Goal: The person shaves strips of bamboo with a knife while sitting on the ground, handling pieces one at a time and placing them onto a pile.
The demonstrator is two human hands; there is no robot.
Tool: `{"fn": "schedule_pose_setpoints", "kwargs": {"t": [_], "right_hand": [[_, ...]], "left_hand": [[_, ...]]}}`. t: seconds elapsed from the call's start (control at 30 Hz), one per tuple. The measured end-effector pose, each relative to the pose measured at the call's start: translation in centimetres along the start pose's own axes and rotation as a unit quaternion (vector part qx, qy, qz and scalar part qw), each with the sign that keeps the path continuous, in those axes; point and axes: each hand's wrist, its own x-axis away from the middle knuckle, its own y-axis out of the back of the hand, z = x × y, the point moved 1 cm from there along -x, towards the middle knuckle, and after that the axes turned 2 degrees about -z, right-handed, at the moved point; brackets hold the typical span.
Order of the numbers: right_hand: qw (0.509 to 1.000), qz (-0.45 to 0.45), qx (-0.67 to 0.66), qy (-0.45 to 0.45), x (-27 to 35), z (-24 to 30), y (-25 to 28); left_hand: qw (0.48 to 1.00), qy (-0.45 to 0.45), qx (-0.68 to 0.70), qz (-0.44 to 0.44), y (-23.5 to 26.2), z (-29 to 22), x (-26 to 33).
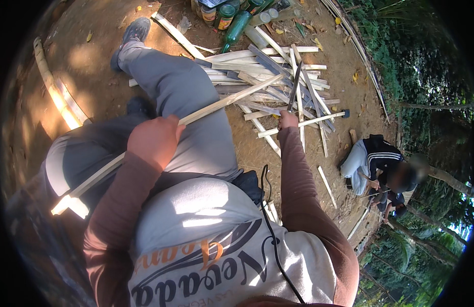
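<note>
My left hand (154, 139) is closed around a long, pale bamboo strip (224, 102), which lies slantwise across my grey-trousered thighs. The strip's far end reaches over a pile of cut strips (267, 66) on the ground. In my right hand (288, 119), closed as well, is a machete (296, 86) with a dark, narrow blade pointing away from me; the fingers hide its handle. Blade and strip are near each other, but I cannot tell whether they touch. More loose strips lie beneath and beside my right hand.
Beyond the pile stand several jars (225, 15) and a green bottle (238, 29) lying tilted. A thick bamboo pole (55, 87) rests on the dirt at left. At right, people (380, 158) crouch beside more strips, with dense plants (426, 66) behind. A black cord (271, 233) hangs down my shirt.
</note>
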Motion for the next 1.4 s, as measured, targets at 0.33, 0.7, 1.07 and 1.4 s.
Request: {"fn": "schedule_pose_setpoints", "kwargs": {"t": [0.33,0.7,1.07,1.4], "right_hand": [[0.881,-0.018,0.379,0.282,7.6,2.3,-1.6],[0.961,0.066,-0.269,-0.003,2.0,6.7,1.4],[0.969,0.142,-0.174,0.104,9.9,8.9,-3.2],[0.965,0.114,-0.217,0.095,12.3,9.3,0.2]], "left_hand": [[0.999,0.021,-0.018,0.032,0.9,-0.4,0.2],[0.979,-0.013,-0.030,-0.202,20.2,-2.0,0.1],[0.820,-0.141,0.250,-0.496,38.7,-0.9,-0.3],[0.597,0.011,0.686,-0.416,18.5,0.7,-1.1]]}}
